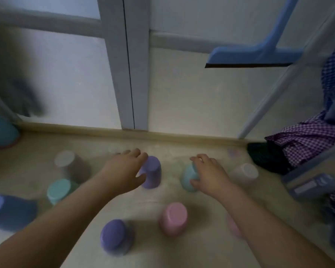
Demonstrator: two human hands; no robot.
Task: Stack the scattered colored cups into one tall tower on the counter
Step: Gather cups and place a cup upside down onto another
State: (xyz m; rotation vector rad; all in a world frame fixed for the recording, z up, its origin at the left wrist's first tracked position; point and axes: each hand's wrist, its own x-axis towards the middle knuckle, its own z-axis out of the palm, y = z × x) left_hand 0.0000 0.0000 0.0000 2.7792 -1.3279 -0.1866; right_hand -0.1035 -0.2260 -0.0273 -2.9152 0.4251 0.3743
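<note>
open counter (pixel 147 202) between pink cup (pixel 173 218) and purple cup (pixel 152 172), checked cloth (pixel 306 140) crowding right

Beige counter (pixel 153 198) carries upside-down pastel cups (pixel 174 217) and checked cloth (pixel 306 140).

matt plastic cups (pixel 174 217) (pastel), checked cloth (pixel 307 140), pale smooth counter (pixel 162 194)

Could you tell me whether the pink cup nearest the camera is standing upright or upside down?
Upside down: the pink cup shows its closed flat base on top, mouth against the counter.
</note>
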